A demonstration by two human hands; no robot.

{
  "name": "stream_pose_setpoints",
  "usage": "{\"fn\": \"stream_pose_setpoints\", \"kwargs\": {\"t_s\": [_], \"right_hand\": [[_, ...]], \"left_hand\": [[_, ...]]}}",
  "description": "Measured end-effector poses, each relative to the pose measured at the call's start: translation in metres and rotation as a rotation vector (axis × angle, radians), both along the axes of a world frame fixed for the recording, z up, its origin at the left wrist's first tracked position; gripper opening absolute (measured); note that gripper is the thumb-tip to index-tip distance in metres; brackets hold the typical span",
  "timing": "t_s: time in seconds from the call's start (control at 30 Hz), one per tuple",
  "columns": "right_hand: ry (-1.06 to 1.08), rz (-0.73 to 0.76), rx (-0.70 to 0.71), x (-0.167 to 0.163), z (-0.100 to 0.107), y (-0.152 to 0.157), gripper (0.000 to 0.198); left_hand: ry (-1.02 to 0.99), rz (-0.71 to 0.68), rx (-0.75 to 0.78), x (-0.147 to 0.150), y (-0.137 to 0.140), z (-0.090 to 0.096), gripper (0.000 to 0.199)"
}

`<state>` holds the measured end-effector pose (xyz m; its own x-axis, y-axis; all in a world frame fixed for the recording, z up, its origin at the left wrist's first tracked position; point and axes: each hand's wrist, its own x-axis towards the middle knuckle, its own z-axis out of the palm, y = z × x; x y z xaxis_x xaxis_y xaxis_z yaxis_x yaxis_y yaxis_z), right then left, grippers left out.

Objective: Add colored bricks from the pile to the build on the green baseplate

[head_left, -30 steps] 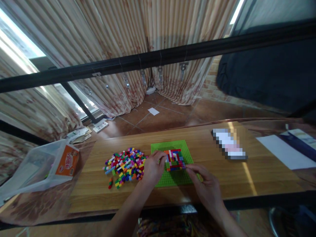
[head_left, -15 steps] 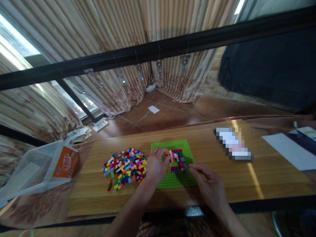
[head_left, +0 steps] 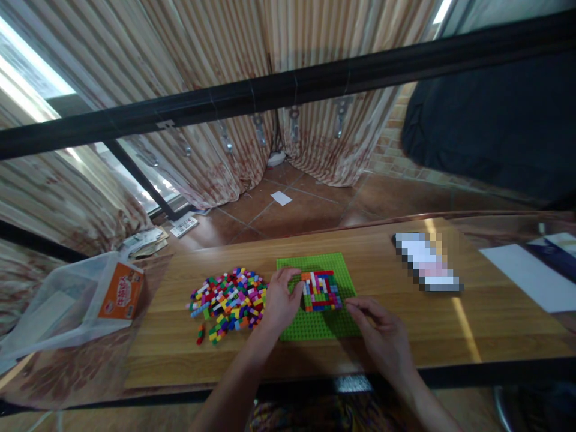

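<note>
A green baseplate [head_left: 333,268] lies on the wooden table [head_left: 450,324] in front of me. A flat block of many-coloured small bricks [head_left: 320,290] is built on it. My left hand [head_left: 279,300] rests on the plate's left edge, fingertips touching the left side of the brick block. My right hand [head_left: 382,336] lies at the plate's lower right corner, fingers curled, index tip close to the block's right corner; whether it holds a brick is hidden. A heap of loose coloured bricks [head_left: 227,300] sits just left of my left hand.
A clear plastic bag with an orange label [head_left: 121,291] lies at the table's left end. A blurred flat object [head_left: 427,270] and white paper [head_left: 522,276] lie to the right. A black bar [head_left: 288,90] crosses above; curtains hang behind.
My left hand has shifted slightly up along the left side of the brick block. My right hand has drawn back a little from the block's corner. The view has drifted slightly.
</note>
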<state>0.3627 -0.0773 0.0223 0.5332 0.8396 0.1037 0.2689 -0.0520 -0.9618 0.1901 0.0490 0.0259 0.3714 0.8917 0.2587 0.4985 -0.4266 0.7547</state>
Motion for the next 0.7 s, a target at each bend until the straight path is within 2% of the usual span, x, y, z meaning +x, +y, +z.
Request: {"fn": "stream_pose_setpoints", "kwargs": {"t_s": [0.3,0.7], "right_hand": [[0.004,0.003,-0.007,0.001,-0.002,-0.001,0.022],[0.04,0.011,-0.038,0.001,-0.003,-0.001,0.023]], "left_hand": [[-0.005,0.041,-0.027,0.016,-0.002,-0.001,0.02],[-0.077,0.05,-0.11,0.012,-0.002,-0.004,0.021]]}}
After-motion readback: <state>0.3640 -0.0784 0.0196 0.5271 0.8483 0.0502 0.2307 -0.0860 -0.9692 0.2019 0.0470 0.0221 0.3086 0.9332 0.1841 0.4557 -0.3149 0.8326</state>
